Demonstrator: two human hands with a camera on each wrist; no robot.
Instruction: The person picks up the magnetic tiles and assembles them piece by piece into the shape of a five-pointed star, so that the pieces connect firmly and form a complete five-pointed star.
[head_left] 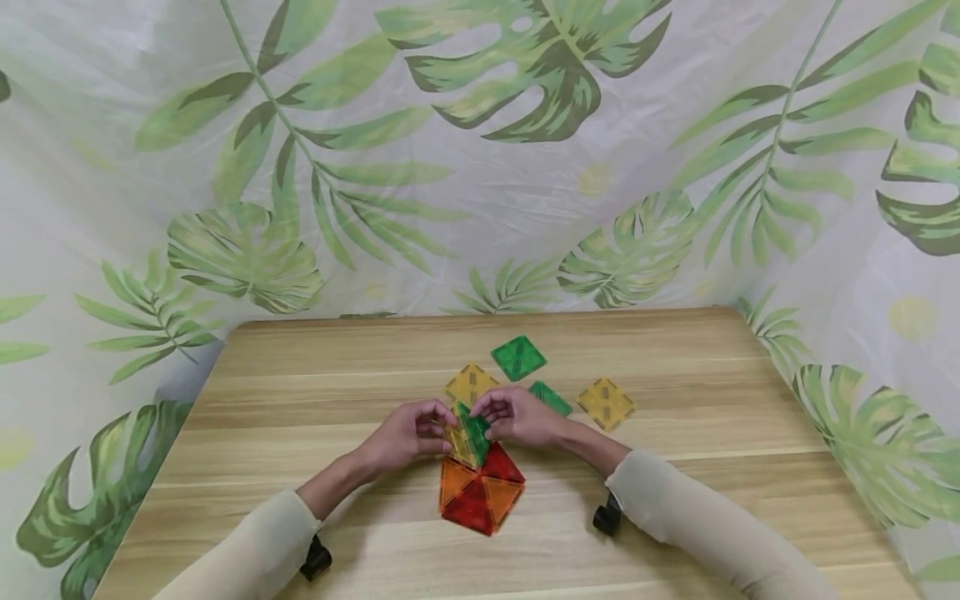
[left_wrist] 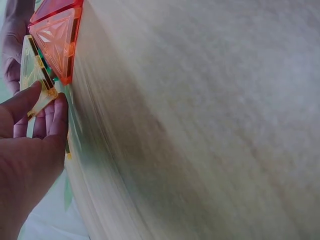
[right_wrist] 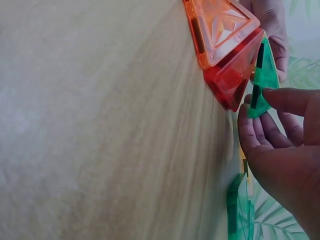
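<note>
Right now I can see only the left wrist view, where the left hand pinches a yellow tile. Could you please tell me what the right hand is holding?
Observer: The right hand pinches a green triangular tile.

Operator: Thank you. Which loose piece lies nearest to the wall hanging?

Observer: A green four-sided piece, lying flat on the table.

Operator: And is there some piece beyond the right forearm?

Observer: Yes, a yellow four-sided piece lies there, apart from the other pieces.
</note>
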